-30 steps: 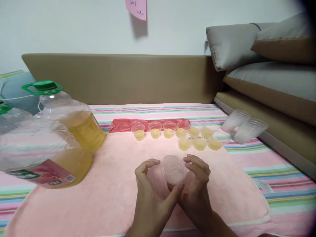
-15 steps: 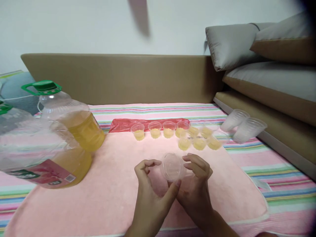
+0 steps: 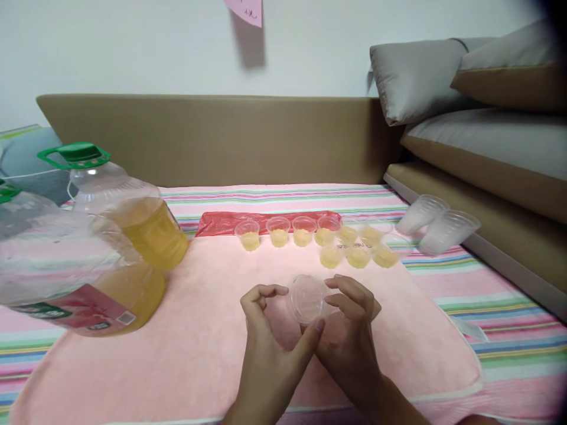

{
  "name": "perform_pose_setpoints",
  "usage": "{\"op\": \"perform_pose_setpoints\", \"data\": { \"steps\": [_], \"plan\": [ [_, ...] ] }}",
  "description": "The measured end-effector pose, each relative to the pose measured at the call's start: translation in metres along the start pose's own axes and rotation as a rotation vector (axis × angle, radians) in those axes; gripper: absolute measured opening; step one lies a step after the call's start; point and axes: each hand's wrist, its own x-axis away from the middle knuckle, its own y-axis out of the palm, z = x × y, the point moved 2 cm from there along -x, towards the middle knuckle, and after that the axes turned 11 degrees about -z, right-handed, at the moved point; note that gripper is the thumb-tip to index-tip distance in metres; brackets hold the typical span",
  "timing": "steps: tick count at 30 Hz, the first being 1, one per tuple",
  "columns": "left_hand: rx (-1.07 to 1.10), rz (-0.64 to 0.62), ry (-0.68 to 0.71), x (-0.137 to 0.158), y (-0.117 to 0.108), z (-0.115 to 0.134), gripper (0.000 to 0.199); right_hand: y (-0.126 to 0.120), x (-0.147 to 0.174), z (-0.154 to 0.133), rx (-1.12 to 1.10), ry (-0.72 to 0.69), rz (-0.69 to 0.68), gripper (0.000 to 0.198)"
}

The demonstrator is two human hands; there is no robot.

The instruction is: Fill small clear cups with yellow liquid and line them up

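A thin, light, easily crushed clear plastic cup [image 3: 307,298], best pinched at its rim, is gripped by fingers of both left hand [image 3: 271,348] and right hand [image 3: 349,339] above the pink towel [image 3: 199,330], filled cups [image 3: 328,241] at twelve o'clock.

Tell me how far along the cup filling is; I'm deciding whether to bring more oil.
Done: about ten small clear plastic cups hold yellow liquid. In hand: both hands, left and right, hold an empty clear plastic cup. Left: that cup, plus two empty clear cup stacks lying sideways.
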Motion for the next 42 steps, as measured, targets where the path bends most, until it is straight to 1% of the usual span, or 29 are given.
{"op": "perform_pose_setpoints", "data": {
  "steps": [4, 9, 15, 21, 25, 27, 29, 31, 34, 36, 38, 42],
  "plan": [
    [-0.002, 0.002, 0.0, 0.0, -0.001, 0.002, 0.054, -0.001, 0.0, 0.0, 0.006, -0.002, -0.005, 0.028],
    [-0.01, 0.007, -0.008, -0.001, -0.003, 0.002, 0.054, -0.001, -0.001, 0.0, 0.021, 0.003, -0.013, 0.027],
    [-0.063, 0.003, 0.064, -0.004, -0.007, -0.005, 0.058, -0.002, -0.001, 0.001, 0.044, 0.011, 0.001, 0.025],
    [0.073, 0.068, 0.024, -0.007, -0.011, 0.007, 0.052, -0.002, 0.0, 0.005, 0.036, 0.027, -0.002, 0.032],
    [0.077, 0.081, 0.036, -0.01, -0.016, 0.011, 0.052, -0.002, -0.001, 0.007, 0.037, 0.028, -0.004, 0.034],
    [0.083, 0.09, 0.075, -0.013, -0.022, 0.011, 0.052, -0.002, -0.001, 0.008, 0.043, 0.03, -0.007, 0.035],
    [0.104, 0.117, 0.142, -0.019, -0.032, 0.011, 0.051, -0.002, -0.002, 0.009, 0.053, 0.042, -0.011, 0.035],
    [0.118, 0.156, 0.208, -0.027, -0.045, 0.011, 0.051, -0.003, -0.003, 0.01, 0.068, 0.064, -0.011, 0.034],
    [0.105, 0.197, 0.257, -0.037, -0.067, 0.012, 0.051, -0.005, -0.005, 0.012, 0.074, 0.093, 0.003, 0.035],
    [0.06, 0.176, 0.269, -0.043, -0.079, 0.012, 0.051, -0.007, -0.006, 0.015, 0.058, 0.108, 0.022, 0.038],
    [-0.028, 0.125, 0.272, -0.045, -0.085, 0.013, 0.053, -0.01, -0.008, 0.02, 0.047, 0.114, 0.053, 0.042],
    [-0.23, -0.007, 0.25, -0.043, -0.082, 0.011, 0.059, -0.019, -0.012, 0.03, 0.0, 0.1, 0.143, 0.058]
  ]
}}
